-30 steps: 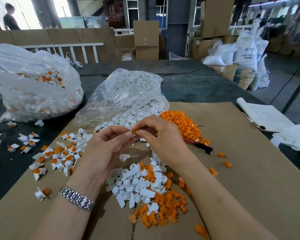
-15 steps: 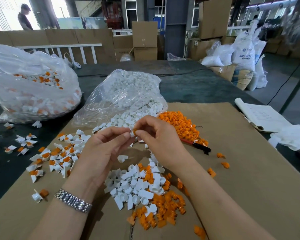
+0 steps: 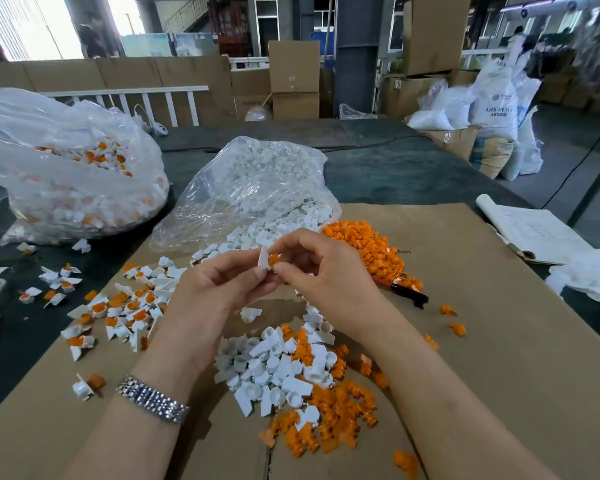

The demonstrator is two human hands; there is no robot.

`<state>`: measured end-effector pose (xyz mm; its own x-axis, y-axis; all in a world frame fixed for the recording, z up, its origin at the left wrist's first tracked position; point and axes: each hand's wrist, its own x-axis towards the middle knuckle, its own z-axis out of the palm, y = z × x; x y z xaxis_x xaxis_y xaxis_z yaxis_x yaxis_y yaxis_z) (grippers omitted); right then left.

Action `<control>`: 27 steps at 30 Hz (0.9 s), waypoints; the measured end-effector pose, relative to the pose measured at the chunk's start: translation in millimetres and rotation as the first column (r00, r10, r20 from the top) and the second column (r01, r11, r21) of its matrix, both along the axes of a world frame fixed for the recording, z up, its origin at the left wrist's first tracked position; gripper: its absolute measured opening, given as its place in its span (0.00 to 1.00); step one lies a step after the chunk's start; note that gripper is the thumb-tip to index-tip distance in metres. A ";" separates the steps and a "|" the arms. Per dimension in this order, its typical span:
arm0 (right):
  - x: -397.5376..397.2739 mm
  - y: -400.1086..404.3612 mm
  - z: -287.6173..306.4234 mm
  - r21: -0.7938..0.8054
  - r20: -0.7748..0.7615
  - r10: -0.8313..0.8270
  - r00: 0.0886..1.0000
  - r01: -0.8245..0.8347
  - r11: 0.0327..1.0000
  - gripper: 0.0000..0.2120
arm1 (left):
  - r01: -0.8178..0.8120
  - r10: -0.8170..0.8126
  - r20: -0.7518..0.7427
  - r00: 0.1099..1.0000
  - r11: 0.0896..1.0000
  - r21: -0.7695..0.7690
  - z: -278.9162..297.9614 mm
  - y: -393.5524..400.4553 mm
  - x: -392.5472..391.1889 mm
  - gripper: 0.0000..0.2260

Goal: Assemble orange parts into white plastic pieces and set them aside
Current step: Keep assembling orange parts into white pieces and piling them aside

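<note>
- The left hand (image 3: 215, 292) and right hand (image 3: 326, 271) meet above the cardboard sheet (image 3: 482, 341) on the worktop (image 3: 395, 168), both pinching one small assembly between fingertips.
- Change noted: a second ago the fingertips were closed tightly over the piece and only a speck of orange showed. Now the white plastic piece (image 3: 264, 258) is turned towards the camera and the orange part (image 3: 273, 260) shows plainly within it.
- Left hand: thumb and fingers curled, pinching the white plastic piece from its left side. Right hand: thumb and forefinger curled in a pinch at the orange part's right edge, remaining fingers loosely bent.
- Judgement: the orange part appears seated or nearly seated; whether it is fully home cannot be told at this size. This unit looks close to ready for setting aside.
- Finished units (image 3: 118, 306), white with orange centres, lie scattered at the left of the cardboard sheet, which is the likely destination.
- Loose stock (image 3: 291, 375) of white and orange parts lies just below the hands; a larger orange heap (image 3: 368, 244) sits just beyond the right hand.
- A clear bag of white pieces (image 3: 257, 181) lies open behind the hands; a second bag (image 3: 66, 174) at far left holds mixed white and orange items.
- A dark pen-like tool (image 3: 409, 296) lies at the orange heap's near edge, untouched.
</note>
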<state>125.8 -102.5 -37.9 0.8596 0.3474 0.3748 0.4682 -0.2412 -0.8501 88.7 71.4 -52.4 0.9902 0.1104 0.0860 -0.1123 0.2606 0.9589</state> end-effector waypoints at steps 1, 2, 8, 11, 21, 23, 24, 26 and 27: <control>-0.4 -0.8 0.6 -0.004 0.008 0.014 1.000 -0.014 1.000 0.09 | 0.007 -0.007 -0.012 1.000 0.999 -0.048 -0.1 1.4 0.8 0.10; -0.8 -1.6 1.3 -0.006 0.017 0.022 1.000 -0.022 1.000 0.10 | 0.015 -0.017 -0.017 1.000 0.997 -0.079 -0.1 2.4 1.7 0.10; -2.6 -2.3 3.5 0.006 0.093 -0.023 0.995 0.023 1.000 0.07 | 0.036 -0.035 0.029 0.999 0.998 -0.054 -1.0 2.3 0.9 0.12; -3.8 -1.4 3.5 -0.037 0.146 -0.005 0.989 0.010 0.999 0.09 | 0.020 -0.019 0.012 1.000 0.997 -0.072 -0.7 2.5 1.5 0.12; -3.0 -3.4 1.9 -0.045 0.117 -0.006 0.993 0.011 0.999 0.10 | 0.017 -0.018 0.030 0.999 0.999 0.042 2.4 1.7 -2.4 0.12; -3.4 -2.5 1.0 -0.064 0.158 -0.031 0.987 0.041 0.997 0.09 | 0.008 -0.009 0.020 1.000 0.999 0.043 2.9 1.5 -2.4 0.12; -3.4 -2.4 0.8 -0.060 0.168 -0.043 0.985 0.054 0.997 0.09 | 0.015 -0.015 0.003 1.000 1.000 0.006 3.1 1.9 -2.1 0.10; -2.4 -2.6 0.3 -0.045 0.184 -0.063 0.981 0.073 0.996 0.09 | 0.047 -0.051 -0.037 0.998 0.994 -0.099 4.9 1.9 -2.1 0.07; -1.8 -2.1 -0.1 -0.049 0.196 -0.066 0.978 0.077 0.996 0.09 | 0.052 -0.058 -0.048 0.997 0.993 -0.110 5.6 1.5 -2.1 0.06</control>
